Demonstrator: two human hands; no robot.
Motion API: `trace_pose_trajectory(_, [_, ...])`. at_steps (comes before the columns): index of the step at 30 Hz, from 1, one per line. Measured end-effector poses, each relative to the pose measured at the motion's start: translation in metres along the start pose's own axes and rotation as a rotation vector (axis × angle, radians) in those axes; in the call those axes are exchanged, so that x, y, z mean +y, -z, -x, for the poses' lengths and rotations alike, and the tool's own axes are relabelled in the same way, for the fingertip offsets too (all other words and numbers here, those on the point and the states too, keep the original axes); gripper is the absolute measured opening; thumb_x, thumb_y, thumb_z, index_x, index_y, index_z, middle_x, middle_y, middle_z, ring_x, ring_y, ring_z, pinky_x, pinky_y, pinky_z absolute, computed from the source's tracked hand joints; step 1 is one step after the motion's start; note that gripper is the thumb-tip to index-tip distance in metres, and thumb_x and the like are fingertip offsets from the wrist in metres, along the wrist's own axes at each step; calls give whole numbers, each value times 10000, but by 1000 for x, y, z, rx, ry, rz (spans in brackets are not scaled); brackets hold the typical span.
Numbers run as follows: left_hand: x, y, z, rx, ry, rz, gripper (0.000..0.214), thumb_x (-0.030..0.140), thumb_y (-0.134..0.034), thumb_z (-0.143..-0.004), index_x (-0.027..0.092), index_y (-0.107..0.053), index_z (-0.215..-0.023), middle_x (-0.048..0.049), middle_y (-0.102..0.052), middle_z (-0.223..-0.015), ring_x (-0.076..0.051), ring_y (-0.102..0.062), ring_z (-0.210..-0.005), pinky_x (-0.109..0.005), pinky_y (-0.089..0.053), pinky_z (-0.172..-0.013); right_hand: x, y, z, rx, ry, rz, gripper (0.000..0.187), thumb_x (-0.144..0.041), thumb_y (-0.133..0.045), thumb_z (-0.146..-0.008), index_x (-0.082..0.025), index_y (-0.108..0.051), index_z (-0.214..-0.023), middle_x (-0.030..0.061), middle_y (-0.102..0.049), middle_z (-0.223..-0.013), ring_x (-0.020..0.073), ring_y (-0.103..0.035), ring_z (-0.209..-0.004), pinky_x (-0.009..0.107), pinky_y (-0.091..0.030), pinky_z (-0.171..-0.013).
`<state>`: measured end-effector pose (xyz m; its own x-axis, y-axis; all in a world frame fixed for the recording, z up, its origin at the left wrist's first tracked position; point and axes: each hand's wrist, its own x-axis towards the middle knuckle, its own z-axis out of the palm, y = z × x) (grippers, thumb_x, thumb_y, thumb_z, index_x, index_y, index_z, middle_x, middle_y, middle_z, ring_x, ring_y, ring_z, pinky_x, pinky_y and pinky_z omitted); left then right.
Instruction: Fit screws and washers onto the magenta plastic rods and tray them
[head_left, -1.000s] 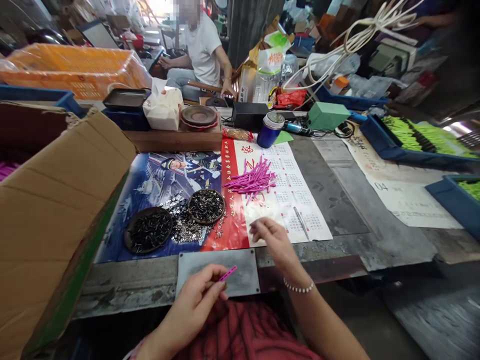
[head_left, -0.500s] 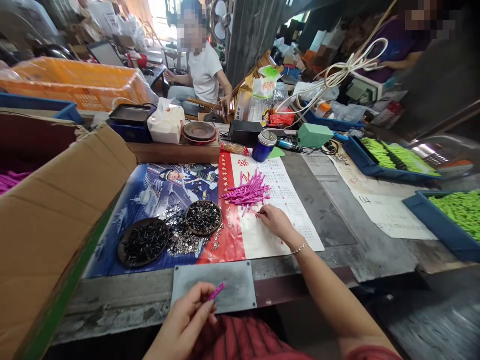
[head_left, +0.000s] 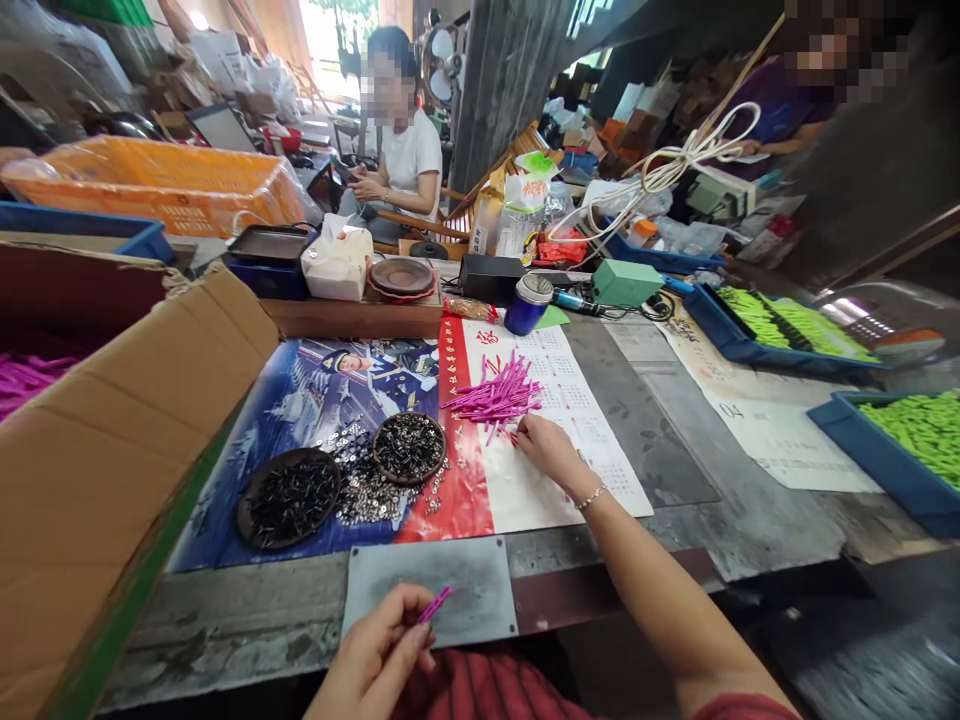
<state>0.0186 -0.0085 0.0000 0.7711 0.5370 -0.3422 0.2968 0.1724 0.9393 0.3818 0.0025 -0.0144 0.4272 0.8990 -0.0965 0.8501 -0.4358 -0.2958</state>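
My left hand [head_left: 390,640] is closed in a pinch on a thin magenta plastic stick [head_left: 435,604], above a grey metal plate [head_left: 472,580] at the table's front edge. Over the white part of the poster, my right hand [head_left: 551,455] has its fingers pressed together at the near right edge of a loose pile of magenta sticks [head_left: 499,390]. Whatever its fingertips pinch is too small to make out. Left of the pile stand a round dish of small shiny metal parts [head_left: 409,447] and a dish of black pin-like parts [head_left: 289,497], with small metal rings [head_left: 367,490] scattered between them.
A cardboard box [head_left: 142,430] with magenta sticks inside rises at the left. A blue jar [head_left: 528,305] and a green box [head_left: 626,283] stand at the back. Blue trays [head_left: 847,420] of lime-green pieces sit at the right. A co-worker [head_left: 409,160] sits beyond the table.
The view has tilted slightly, so the table sits a little lower. My hands keep nearly the same places. The co-worker's hands have come together in front of the body.
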Motion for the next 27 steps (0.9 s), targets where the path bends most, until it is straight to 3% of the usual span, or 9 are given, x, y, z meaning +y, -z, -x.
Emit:
trace_pose_trajectory(7, [-2,-4,2,43,-19,38,474,646,-517,-955,213,-689,-1042,-36,-684,-783,-187,-677,-750,-247,-499,-726,-6,0,0,-7,-15,-39,138,-139,-513,-927,-185,-564,-807,111,-696,-871,223,-636,-819,288,-356,-682])
trace_pose_trajectory(11, [-4,-1,4,26,-38,37,461,630,-519,-964,207,-677,-1056,-37,-692,-770,-183,-671,-732,-245,-489,-711,-7,20,18,-65,42,-120,122,-153,-502,-890,-192,-544,-783,73,-683,-791,198,-631,-749,273,-403,-667])
trace_pose_trajectory(14, [-7,4,8,39,-38,76,451,624,-526,-966,204,-667,-1049,-38,-691,-811,-177,-670,-748,-249,-488,-730,-3,44,71,-186,105,-223,130,-187,-469,-890,-208,-539,-783,-3,-634,-641,161,-599,-609,247,-429,-604])
trace_pose_trajectory(17, [-7,9,10,78,-11,126,442,624,-523,-969,209,-643,-1065,-33,-677,-869,-176,-669,-778,-263,-493,-764,1,60,143,-550,164,-331,97,-137,-513,-796,-204,-561,-746,-2,-666,-707,149,-592,-660,227,-411,-592])
trace_pose_trajectory(19, [-4,11,9,63,-1,138,432,619,-515,-976,210,-619,-1068,-28,-665,-873,-175,-664,-784,-273,-495,-779,-1,62,183,-744,188,-281,242,-52,-512,-683,-209,-617,-834,-6,-706,-802,155,-613,-710,228,-413,-621])
trace_pose_trajectory(21, [0,11,7,39,-12,138,416,607,-501,-988,206,-599,-1036,-17,-644,-847,-166,-653,-768,-275,-491,-779,-6,59,206,-764,163,-229,327,-38,-551,-624,-215,-625,-888,14,-721,-920,185,-631,-787,244,-434,-666])
trace_pose_trajectory(22, [3,10,6,30,-23,139,410,600,-492,-994,203,-590,-1009,-9,-629,-830,-158,-644,-751,-271,-488,-770,-9,58,211,-745,150,-206,283,-49,-570,-646,-215,-613,-871,22,-715,-922,193,-629,-792,254,-438,-677])
trace_pose_trajectory(24, [8,8,4,15,-49,146,401,586,-476,-1008,199,-576,-975,4,-604,-798,-143,-627,-719,-262,-482,-748,-16,55,210,-687,147,-203,108,-116,-570,-786,-217,-573,-824,28,-693,-871,192,-617,-767,266,-439,-685])
trace_pose_trajectory(27, [14,6,7,12,-75,180,392,574,-471,-1014,196,-569,-976,12,-591,-779,-134,-617,-695,-255,-482,-721,-28,52,193,-570,186,-314,169,-213,-414,-990,-223,-550,-891,34,-676,-871,181,-618,-774,271,-457,-718])
